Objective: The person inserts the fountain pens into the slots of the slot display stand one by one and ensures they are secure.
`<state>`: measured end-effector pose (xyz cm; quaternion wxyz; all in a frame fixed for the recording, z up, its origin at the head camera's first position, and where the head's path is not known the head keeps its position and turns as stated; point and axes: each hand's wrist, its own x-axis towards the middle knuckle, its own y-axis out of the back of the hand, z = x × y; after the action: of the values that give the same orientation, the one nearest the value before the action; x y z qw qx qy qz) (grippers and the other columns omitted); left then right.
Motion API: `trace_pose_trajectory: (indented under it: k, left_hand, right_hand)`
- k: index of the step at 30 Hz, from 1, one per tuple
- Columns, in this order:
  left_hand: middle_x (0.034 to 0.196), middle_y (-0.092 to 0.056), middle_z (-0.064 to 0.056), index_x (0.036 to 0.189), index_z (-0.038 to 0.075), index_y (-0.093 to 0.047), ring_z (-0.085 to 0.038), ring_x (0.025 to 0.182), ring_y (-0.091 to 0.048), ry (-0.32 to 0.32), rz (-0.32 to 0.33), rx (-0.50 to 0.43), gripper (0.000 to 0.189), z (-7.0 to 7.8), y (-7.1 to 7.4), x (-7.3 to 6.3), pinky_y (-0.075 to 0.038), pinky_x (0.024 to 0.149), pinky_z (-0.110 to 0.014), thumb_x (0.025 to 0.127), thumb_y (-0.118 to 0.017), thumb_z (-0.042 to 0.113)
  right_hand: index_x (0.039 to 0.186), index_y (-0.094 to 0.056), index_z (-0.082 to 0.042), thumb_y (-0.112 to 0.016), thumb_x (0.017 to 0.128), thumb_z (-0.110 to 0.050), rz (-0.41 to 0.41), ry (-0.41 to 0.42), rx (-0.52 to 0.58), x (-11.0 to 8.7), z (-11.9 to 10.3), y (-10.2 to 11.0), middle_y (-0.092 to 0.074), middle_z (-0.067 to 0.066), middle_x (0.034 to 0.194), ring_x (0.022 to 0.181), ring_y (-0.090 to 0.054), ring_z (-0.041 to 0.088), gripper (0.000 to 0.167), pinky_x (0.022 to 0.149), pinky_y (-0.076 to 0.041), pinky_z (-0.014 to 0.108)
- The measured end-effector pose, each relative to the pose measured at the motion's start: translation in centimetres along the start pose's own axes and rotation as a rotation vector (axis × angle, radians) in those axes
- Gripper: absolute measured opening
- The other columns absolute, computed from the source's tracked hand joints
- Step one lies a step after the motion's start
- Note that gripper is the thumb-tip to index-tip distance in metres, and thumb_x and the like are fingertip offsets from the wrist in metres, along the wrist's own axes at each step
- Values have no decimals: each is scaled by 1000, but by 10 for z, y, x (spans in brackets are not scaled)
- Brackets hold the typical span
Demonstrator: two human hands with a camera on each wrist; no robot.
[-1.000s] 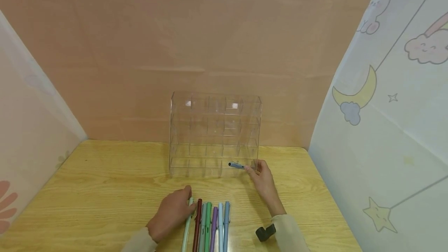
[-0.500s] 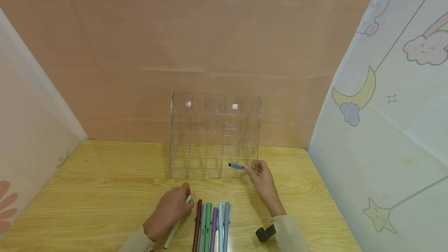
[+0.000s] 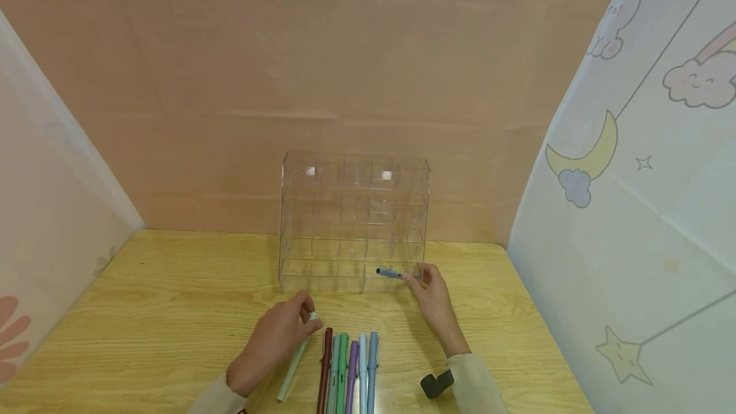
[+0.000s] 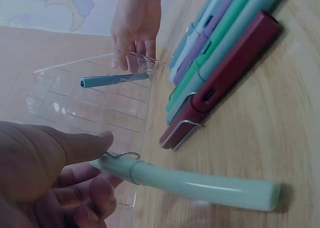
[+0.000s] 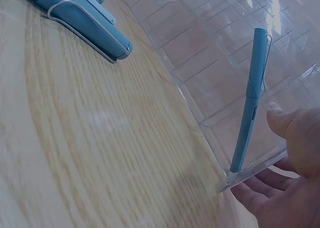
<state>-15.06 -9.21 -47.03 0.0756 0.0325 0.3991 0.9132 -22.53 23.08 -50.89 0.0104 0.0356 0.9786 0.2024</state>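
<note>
1 smooth, tubular mint pen (image 4: pixel 202 187) is pinched by the left hand (image 3: pixel 273 335), the right hand (image 3: pixel 432 300) clasping a transparent gridded rack (image 3: pixel 353 239).

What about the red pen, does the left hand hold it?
No, the left hand holds a pale green pen; the red pen lies apart.

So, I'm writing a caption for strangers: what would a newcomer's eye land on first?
Probably the six coloured pens lined up on the table in front of the clear rack. Next, the left hand pinching a pale green pen left of that row. Then the blue pen at the rack's lower right, where the right hand grips the side.
</note>
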Motion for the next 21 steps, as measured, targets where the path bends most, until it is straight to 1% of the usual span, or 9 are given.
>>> trace_pose_trajectory:
  k: [3, 10, 17, 21]
  left_hand:
    - [85, -69, 5, 101, 15, -64, -9, 57, -45, 8, 0, -31, 22, 1, 2, -1, -35, 50, -24, 95, -82, 26]
    - [92, -70, 6, 105, 18, -65, -8, 55, -38, 22, 22, -63, 21, 3, 8, 0, -32, 51, -24, 96, -81, 28]
    - [93, -71, 5, 107, 17, -70, -8, 52, -32, 36, 36, -97, 17, 7, 17, 1, -30, 49, -23, 96, -80, 27]
    - [94, -71, 5, 110, 15, -73, -8, 52, -34, 34, 37, -100, 19, 8, 23, 1, -31, 49, -23, 97, -79, 27]
  right_hand:
    - [150, -43, 2, -67, 106, -36, -4, 0, 7, -1, 0, 1, -50, 31, 157, 148, -47, 53, 63, 116, -47, 63]
    - [150, -43, 2, -67, 107, -35, -4, 0, 13, -1, -1, 1, -50, 30, 157, 150, -46, 52, 62, 118, -46, 63]
    - [152, -41, 3, -66, 107, -36, -5, 4, 7, 1, 0, 0, -49, 30, 158, 150, -46, 52, 64, 118, -46, 62]
    - [152, -41, 3, -67, 107, -37, -5, 5, 0, 1, 0, 0, -50, 30, 157, 149, -47, 52, 65, 117, -46, 62]
